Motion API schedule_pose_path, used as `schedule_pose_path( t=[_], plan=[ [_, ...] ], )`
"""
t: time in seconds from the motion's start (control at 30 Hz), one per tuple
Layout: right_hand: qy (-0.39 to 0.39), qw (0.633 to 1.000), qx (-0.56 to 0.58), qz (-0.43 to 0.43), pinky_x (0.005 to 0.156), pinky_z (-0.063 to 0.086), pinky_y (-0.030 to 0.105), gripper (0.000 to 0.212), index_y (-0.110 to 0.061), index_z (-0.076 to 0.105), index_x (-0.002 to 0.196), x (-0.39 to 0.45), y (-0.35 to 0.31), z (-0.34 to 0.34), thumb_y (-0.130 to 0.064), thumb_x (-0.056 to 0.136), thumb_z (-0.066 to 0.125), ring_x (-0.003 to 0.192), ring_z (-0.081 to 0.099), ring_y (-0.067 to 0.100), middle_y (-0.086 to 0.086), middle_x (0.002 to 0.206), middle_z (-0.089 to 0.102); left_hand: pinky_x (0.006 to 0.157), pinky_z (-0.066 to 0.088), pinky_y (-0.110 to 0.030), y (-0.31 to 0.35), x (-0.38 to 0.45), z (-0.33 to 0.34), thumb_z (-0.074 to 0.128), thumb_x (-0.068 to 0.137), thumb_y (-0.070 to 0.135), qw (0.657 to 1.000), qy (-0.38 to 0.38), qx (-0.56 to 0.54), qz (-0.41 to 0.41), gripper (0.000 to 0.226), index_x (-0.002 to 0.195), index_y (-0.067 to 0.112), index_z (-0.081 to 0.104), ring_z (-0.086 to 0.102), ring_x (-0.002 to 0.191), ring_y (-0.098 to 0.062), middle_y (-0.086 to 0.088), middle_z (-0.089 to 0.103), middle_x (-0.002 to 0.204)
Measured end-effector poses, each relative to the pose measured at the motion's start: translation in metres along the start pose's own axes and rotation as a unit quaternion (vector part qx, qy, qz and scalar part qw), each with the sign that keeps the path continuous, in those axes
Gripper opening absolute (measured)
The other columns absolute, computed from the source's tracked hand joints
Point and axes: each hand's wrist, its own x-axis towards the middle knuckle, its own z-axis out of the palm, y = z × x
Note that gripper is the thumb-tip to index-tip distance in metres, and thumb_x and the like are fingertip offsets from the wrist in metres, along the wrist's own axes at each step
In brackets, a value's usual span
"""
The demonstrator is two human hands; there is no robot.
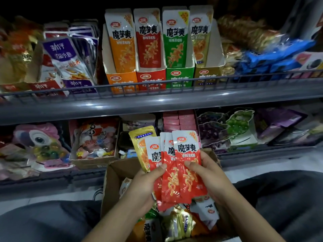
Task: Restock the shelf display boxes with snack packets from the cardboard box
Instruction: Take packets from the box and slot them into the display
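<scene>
While your left hand [145,182] and right hand [208,173] both clasped the fanned red packets [176,172], the cardboard box [111,180] sat at 6 o'clock beneath them.

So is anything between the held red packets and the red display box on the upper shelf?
Only the grey wire shelf rail fronts the red display box; its top is open, above the red packets.

Cardboard box [111,182] cut off below; red packets [176,172] hide its contents
</scene>
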Motion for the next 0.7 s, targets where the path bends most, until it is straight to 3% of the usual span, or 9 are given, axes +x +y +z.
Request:
schedule_pose_path(
  t=[0.1, 0.2, 0.33, 0.47, 0.57, 0.7],
  plan=[
    [-0.038, 0.999, 0.021, 0.016, 0.094, 0.05, 0.05, 0.052, -0.027, 0.05, 0.126, -0.002, 0.007, 0.012, -0.033, 0.078, 0.067, 0.103, 0.067, 0.026, 0.005, 0.113, 0.069, 0.071, 0.055, -0.041, -0.01, 0.0, 0.008, 0.061, 0.086, 0.015, 1.0, 0.007, -0.019, 0.002, 0.02, 0.105, 0.009, 0.065, 0.072, 0.08, -0.029, -0.015, 0.074, 0.093],
    [-0.042, 0.999, 0.026, 0.015, 0.096, 0.049, 0.049, 0.053, -0.023, 0.047, 0.127, -0.003, 0.009, 0.017, -0.028, 0.078, 0.068, 0.104, 0.066, 0.025, 0.006, 0.114, 0.068, 0.075, 0.055, -0.042, -0.01, 0.0, 0.011, 0.058, 0.088, 0.027, 1.0, 0.012, -0.02, 0.004, 0.027, 0.11, 0.013, 0.064, 0.072, 0.086, -0.029, -0.013, 0.074, 0.096],
    [-0.011, 0.998, 0.054, 0.013, 0.085, 0.055, 0.047, 0.042, -0.017, 0.049, 0.123, 0.001, 0.0, 0.009, -0.007, 0.085, 0.065, 0.097, 0.069, 0.029, 0.011, 0.109, 0.069, 0.075, 0.055, -0.041, -0.002, 0.004, 0.007, 0.058, 0.09, 0.035, 0.998, 0.03, 0.029, 0.04, 0.025, 0.108, 0.02, 0.062, 0.073, 0.081, -0.024, -0.006, 0.076, 0.089],
    [-0.018, 0.996, 0.091, 0.005, 0.074, 0.056, 0.039, 0.04, -0.017, 0.05, 0.123, 0.0, -0.009, 0.005, -0.003, 0.087, 0.06, 0.094, 0.069, 0.029, 0.013, 0.109, 0.069, 0.086, 0.054, -0.05, 0.007, 0.005, 0.001, 0.063, 0.089, 0.027, 0.995, 0.043, 0.068, 0.06, 0.017, 0.103, 0.018, 0.065, 0.072, 0.086, -0.028, -0.007, 0.076, 0.091],
    [-0.053, 0.995, 0.083, -0.008, 0.08, 0.056, 0.04, 0.041, -0.02, 0.051, 0.124, -0.001, -0.013, 0.007, -0.003, 0.088, 0.058, 0.101, 0.067, 0.03, 0.012, 0.113, 0.068, 0.085, 0.054, -0.049, 0.012, 0.005, 0.0, 0.065, 0.085, 0.026, 0.996, 0.009, 0.076, 0.05, 0.021, 0.102, 0.014, 0.067, 0.072, 0.085, -0.029, -0.011, 0.075, 0.093],
    [-0.072, 0.994, 0.077, -0.017, 0.086, 0.054, 0.044, 0.047, -0.018, 0.05, 0.125, -0.003, -0.02, 0.006, -0.009, 0.081, 0.063, 0.102, 0.066, 0.03, 0.013, 0.113, 0.068, 0.088, 0.053, -0.048, 0.017, 0.006, 0.004, 0.063, 0.081, 0.034, 0.998, -0.024, 0.049, 0.039, 0.04, 0.116, 0.014, 0.062, 0.071, 0.093, -0.028, -0.011, 0.073, 0.103]
  ],
)
